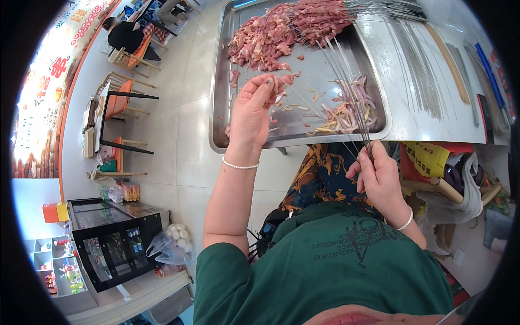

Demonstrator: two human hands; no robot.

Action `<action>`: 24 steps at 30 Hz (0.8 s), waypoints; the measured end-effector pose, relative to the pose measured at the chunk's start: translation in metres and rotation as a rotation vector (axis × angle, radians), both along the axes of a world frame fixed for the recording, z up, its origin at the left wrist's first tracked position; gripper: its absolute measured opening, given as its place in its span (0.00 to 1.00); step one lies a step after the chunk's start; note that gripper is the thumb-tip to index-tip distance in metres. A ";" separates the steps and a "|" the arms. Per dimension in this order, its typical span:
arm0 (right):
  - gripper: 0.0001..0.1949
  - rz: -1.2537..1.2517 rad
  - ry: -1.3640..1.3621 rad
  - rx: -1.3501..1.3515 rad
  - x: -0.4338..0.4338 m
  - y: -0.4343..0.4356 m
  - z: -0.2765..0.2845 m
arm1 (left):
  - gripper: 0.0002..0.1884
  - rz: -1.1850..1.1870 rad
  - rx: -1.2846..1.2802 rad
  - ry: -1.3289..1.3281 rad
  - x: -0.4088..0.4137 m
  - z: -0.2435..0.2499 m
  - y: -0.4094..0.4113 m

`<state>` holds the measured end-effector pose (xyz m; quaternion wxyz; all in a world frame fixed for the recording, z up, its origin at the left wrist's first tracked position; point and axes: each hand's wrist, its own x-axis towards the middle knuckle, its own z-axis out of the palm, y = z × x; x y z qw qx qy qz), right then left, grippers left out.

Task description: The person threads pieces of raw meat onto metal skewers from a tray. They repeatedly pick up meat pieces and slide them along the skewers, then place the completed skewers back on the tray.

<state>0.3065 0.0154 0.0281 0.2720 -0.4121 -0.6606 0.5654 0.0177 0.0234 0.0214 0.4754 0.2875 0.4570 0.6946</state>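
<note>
My left hand [256, 101] pinches a small piece of raw meat [287, 79] above a metal tray [308, 141]. One thin metal skewer [313, 107] slants from my right hand [377, 172] towards that meat; whether its tip has pierced it I cannot tell. In the right hand is a bundle of metal skewers [352, 93], fanning out over the tray's right side. Loose cut raw meat [262, 40] is heaped at the tray's far left. Beside it are stacked skewers of threaded meat [321, 20]. Sliced onion [345, 115] lies at the near right.
Bare metal skewers [422, 69] and wooden sticks [449, 61] lie on the table right of the tray. Under it is a wooden stool [451, 191] holding bags. At left are chairs [122, 99], a seated person [128, 36] and a glass-fronted cooler [118, 239].
</note>
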 end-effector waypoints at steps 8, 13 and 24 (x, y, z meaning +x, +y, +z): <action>0.07 0.056 0.048 0.003 -0.001 0.000 -0.009 | 0.07 0.086 0.078 0.103 0.008 0.000 0.001; 0.05 0.083 0.105 -0.128 -0.004 -0.002 0.008 | 0.09 0.115 0.101 0.121 0.008 0.002 -0.003; 0.09 0.131 0.115 -0.170 -0.002 0.000 0.003 | 0.08 0.227 0.142 0.231 0.020 0.008 -0.002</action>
